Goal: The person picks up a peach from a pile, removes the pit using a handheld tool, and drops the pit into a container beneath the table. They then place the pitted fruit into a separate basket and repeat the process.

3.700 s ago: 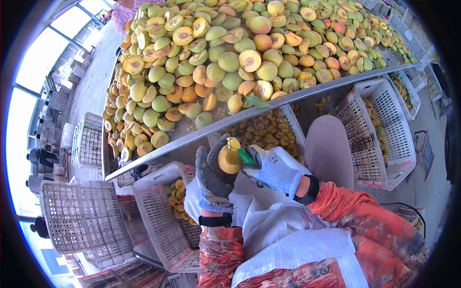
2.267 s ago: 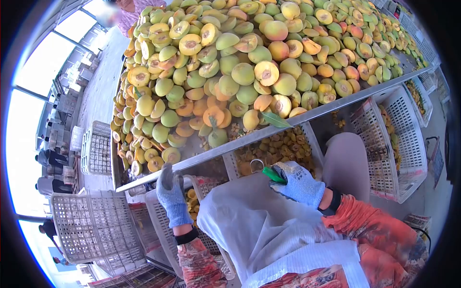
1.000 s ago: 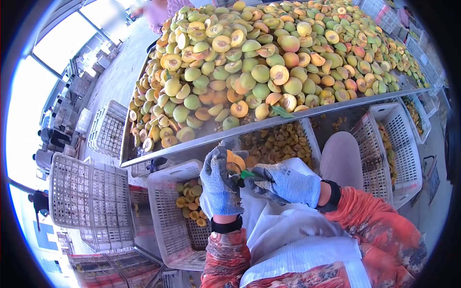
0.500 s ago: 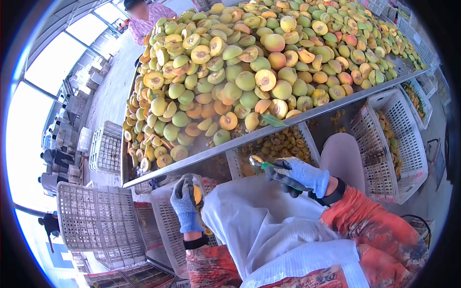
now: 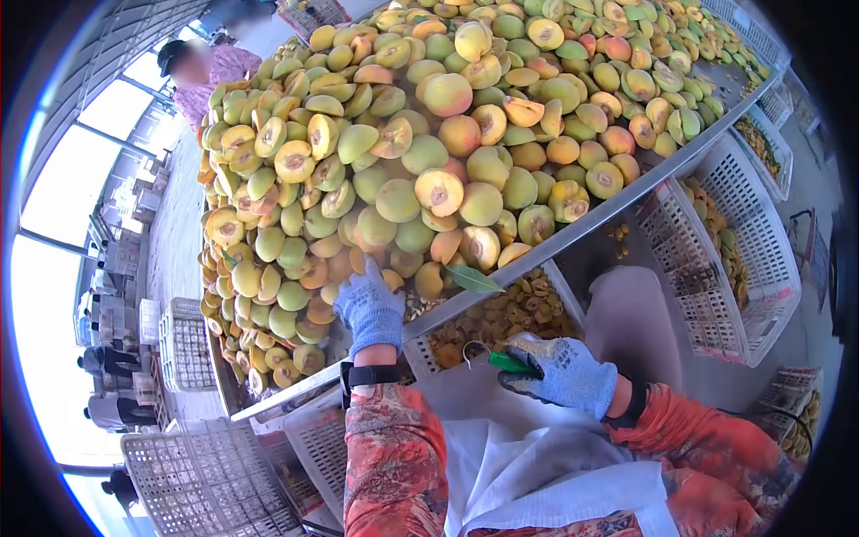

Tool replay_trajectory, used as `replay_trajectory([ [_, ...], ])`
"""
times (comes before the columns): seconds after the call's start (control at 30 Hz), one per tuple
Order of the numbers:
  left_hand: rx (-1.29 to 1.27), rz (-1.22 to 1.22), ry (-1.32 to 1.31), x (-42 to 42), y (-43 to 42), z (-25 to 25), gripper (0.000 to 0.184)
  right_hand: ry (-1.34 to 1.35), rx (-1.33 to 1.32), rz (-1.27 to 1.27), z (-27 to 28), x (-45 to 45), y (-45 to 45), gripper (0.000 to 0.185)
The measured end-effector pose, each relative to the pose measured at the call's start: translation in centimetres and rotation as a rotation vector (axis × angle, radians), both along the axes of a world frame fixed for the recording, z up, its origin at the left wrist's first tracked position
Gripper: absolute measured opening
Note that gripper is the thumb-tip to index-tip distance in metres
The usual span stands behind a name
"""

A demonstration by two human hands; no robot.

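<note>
My left hand [image 5: 371, 304], in a blue knitted glove, is at the near edge of a big heap of halved yellow-green peaches [image 5: 394, 199]. Its index finger is stretched out against the fruit, and the other fingers are partly hidden. Over my lap my right hand [image 5: 564, 371], gloved in blue and dark grey, is closed round the green handle of a pitting tool [image 5: 512, 362]. The tool's thin curved metal loop points left, with nothing seen on it. A green leaf [image 5: 474, 279] lies by the table's metal rim [image 5: 573, 234].
Below the rim stands a crate of small fruit pieces [image 5: 506, 318]. A white crate [image 5: 747, 242] with fruit is on the right, and a stack of crates [image 5: 206, 474] is at lower left. Across the heap a person in a pink top [image 5: 228, 67] stands.
My left hand has gone from beside my lap, where it held a peach piece, up to the heap, and the piece is gone. The bit at the tool's tip is gone too. My view has shifted.
</note>
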State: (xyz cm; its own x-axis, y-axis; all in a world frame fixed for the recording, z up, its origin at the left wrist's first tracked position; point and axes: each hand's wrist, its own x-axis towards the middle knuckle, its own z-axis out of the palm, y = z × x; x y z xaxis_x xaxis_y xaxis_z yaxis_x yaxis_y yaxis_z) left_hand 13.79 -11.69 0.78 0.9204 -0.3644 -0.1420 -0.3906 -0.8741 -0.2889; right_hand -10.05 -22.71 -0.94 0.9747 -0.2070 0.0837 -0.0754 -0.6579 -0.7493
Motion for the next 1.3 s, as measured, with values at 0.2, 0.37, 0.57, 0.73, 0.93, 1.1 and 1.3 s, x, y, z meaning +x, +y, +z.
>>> replay_trajectory([
  [0.2,-0.009,-0.293,0.028,-1.7,2.2,0.7,0.045,0.019,0.048,0.026,0.5,0.3,0.6,0.042],
  [0.37,-0.832,-0.096,0.225,-1.6,5.9,0.0,0.043,-0.095,0.052,-0.005,3.1,-0.4,2.3,0.041],
  [0.57,-2.393,0.389,1.197,-8.9,11.4,2.6,0.053,-0.098,0.09,-0.026,4.4,-1.1,5.3,0.037],
  [0.73,-1.756,-0.064,0.416,-13.7,12.5,-0.9,0.036,-0.073,-0.076,0.177,7.4,-0.4,8.9,0.033],
  [0.93,-2.46,0.375,1.054,-16.0,12.8,2.6,0.036,-0.226,-0.166,0.14,7.5,-1.2,10.5,0.029],
  [1.1,-2.017,-0.079,0.302,-18.1,12.7,4.2,0.033,-0.18,-0.248,0.163,7.8,-1.8,10.7,0.031],
  [1.3,-1.465,-0.192,-0.324,-19.9,12.7,4.7,0.034,-0.147,-0.017,0.235,7.7,-2.7,11.3,0.027],
])
